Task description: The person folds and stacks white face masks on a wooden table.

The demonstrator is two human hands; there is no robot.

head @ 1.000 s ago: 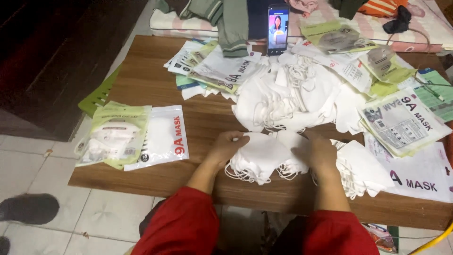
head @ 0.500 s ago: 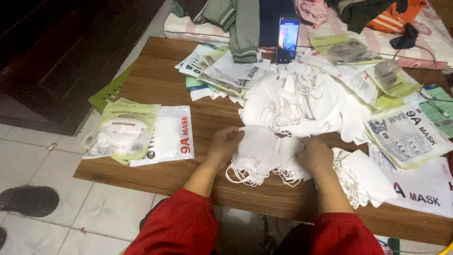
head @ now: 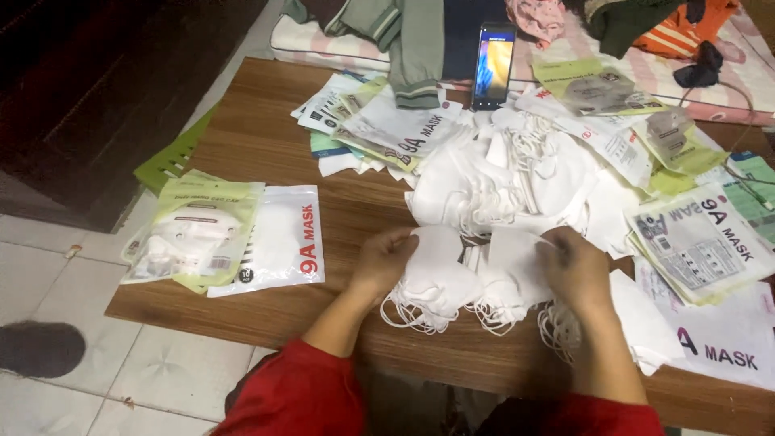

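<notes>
Masks (head: 452, 274): plain white, white ear loops. Desk (head: 266, 121): brown wood grain. Pouches (head: 282, 238) at the left edge: one white with red lettering, one pale yellow-green with a clear window (head: 194, 234). Pouches at the right (head: 702, 242): white and grey with black lettering, green trim. Sleeves (head: 299, 396): solid red. Phone (head: 493, 64): black frame, lit blue and yellow screen. Floor tiles (head: 56, 274): off-white. Bedding (head: 323, 44): pink-and-white check. Garment (head: 416, 40): grey-green with a striped cuff.
</notes>
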